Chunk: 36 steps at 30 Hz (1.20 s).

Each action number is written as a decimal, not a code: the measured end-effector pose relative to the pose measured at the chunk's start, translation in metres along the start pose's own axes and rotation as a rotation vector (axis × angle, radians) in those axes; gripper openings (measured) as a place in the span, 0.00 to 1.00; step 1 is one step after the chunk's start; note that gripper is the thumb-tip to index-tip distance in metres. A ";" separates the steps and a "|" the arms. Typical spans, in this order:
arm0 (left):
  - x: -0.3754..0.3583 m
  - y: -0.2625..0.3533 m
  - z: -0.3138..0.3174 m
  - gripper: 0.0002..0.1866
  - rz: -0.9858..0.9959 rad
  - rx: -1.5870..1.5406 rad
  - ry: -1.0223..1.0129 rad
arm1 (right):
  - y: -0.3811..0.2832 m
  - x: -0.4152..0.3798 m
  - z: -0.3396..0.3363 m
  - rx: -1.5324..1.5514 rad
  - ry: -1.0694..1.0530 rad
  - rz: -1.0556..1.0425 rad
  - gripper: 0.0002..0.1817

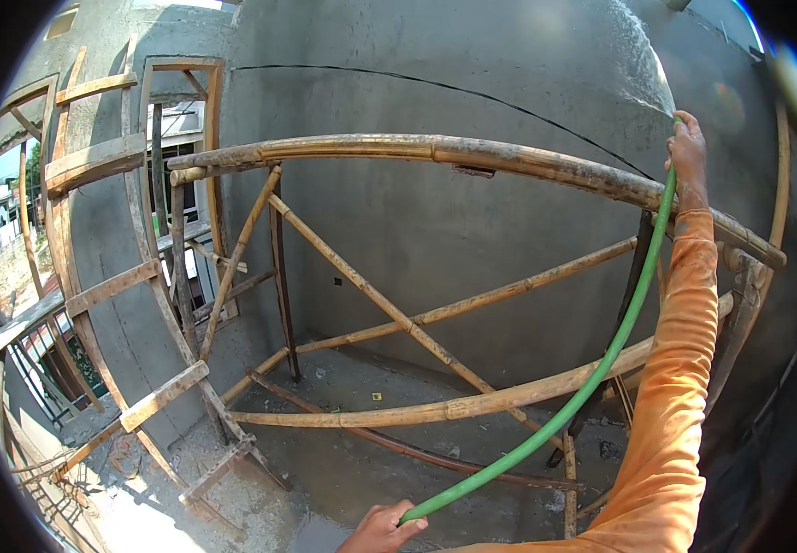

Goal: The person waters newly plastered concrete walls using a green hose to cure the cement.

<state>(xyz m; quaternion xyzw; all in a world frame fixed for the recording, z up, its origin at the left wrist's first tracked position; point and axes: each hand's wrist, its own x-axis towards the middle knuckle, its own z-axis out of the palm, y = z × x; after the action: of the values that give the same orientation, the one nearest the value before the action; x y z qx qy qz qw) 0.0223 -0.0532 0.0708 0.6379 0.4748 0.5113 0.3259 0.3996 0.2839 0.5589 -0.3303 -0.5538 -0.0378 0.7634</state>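
A green hose (612,355) curves from the bottom middle up to the upper right. Near its outlet my right hand (687,152) is closed around it, the arm in an orange sleeve stretched upward. Water (643,69) sprays from the hose end onto the grey plastered wall (472,101). Lower down, my left hand (385,529) grips the same hose at the bottom edge of the view. Between my hands the hose passes in front of the bamboo scaffold (435,147).
Crossed bamboo poles (398,313) brace the scaffold below its top rail. On the left leans a wooden ladder (112,286), beside a wooden window frame (216,166). A dark cable (398,76) runs across the wall. The concrete floor (343,470) below looks wet.
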 end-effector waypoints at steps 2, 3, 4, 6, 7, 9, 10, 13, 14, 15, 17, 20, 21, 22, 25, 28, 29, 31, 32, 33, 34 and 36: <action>-0.005 -0.007 -0.007 0.14 0.024 0.028 -0.003 | -0.015 -0.008 0.007 -0.023 -0.007 -0.006 0.17; -0.011 -0.009 -0.011 0.14 0.048 0.058 0.008 | -0.023 -0.013 0.013 -0.028 -0.035 -0.007 0.17; -0.017 -0.007 -0.017 0.14 0.043 0.056 0.001 | -0.031 -0.018 0.020 -0.031 -0.066 -0.007 0.17; -0.030 -0.003 -0.030 0.14 0.053 0.038 0.017 | -0.049 -0.029 0.039 -0.048 -0.092 -0.020 0.16; -0.038 -0.005 -0.035 0.14 0.044 0.035 0.020 | -0.059 -0.037 0.051 -0.035 -0.130 -0.009 0.16; -0.051 -0.014 -0.046 0.15 0.078 0.041 0.058 | -0.080 -0.053 0.077 -0.013 -0.184 0.002 0.16; -0.059 -0.018 -0.052 0.15 0.066 0.039 0.073 | -0.091 -0.062 0.091 -0.010 -0.208 -0.002 0.17; -0.085 -0.031 -0.069 0.21 -0.074 0.082 -0.028 | -0.122 -0.092 0.136 0.017 -0.291 -0.014 0.17; -0.093 -0.037 -0.071 0.21 -0.075 0.080 -0.029 | -0.132 -0.102 0.150 0.030 -0.305 -0.011 0.17; -0.100 -0.041 -0.073 0.21 -0.073 0.079 -0.031 | -0.143 -0.111 0.163 0.037 -0.323 -0.019 0.17; -0.113 -0.041 -0.080 0.21 -0.109 0.073 -0.022 | -0.164 -0.128 0.185 0.039 -0.354 -0.043 0.17; -0.129 -0.041 -0.088 0.20 -0.120 0.036 -0.019 | -0.195 -0.155 0.212 0.071 -0.380 -0.064 0.17; -0.133 -0.041 -0.091 0.19 -0.091 0.003 -0.011 | -0.205 -0.162 0.218 0.073 -0.407 -0.068 0.17; -0.135 -0.042 -0.093 0.19 -0.092 0.004 -0.011 | -0.214 -0.169 0.223 0.082 -0.408 -0.083 0.18; -0.143 -0.044 -0.090 0.18 -0.239 0.014 -0.075 | -0.230 -0.181 0.237 0.096 -0.426 -0.106 0.18; -0.142 -0.030 -0.077 0.14 -0.113 0.167 0.160 | -0.241 -0.187 0.230 0.115 -0.429 -0.100 0.17; -0.140 -0.017 -0.078 0.15 -0.104 0.059 0.178 | -0.241 -0.186 0.225 0.110 -0.421 -0.103 0.17; -0.133 -0.022 -0.076 0.15 -0.080 0.064 0.166 | -0.234 -0.178 0.210 0.102 -0.400 -0.101 0.17; -0.129 -0.028 -0.070 0.15 -0.066 0.070 0.140 | -0.229 -0.174 0.199 0.101 -0.391 -0.098 0.17; -0.125 -0.032 -0.063 0.15 -0.053 0.087 0.148 | -0.223 -0.168 0.186 0.084 -0.372 -0.095 0.17; -0.119 -0.029 -0.058 0.15 -0.045 0.104 0.157 | -0.213 -0.159 0.172 0.071 -0.353 -0.090 0.17; -0.108 -0.019 -0.047 0.15 -0.030 0.091 0.111 | -0.190 -0.138 0.140 0.028 -0.289 -0.097 0.17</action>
<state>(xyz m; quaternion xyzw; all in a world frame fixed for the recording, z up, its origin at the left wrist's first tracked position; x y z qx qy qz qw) -0.0307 -0.1519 0.0291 0.6155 0.5243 0.5188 0.2778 0.1514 0.1693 0.5501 -0.2944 -0.6736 -0.0187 0.6777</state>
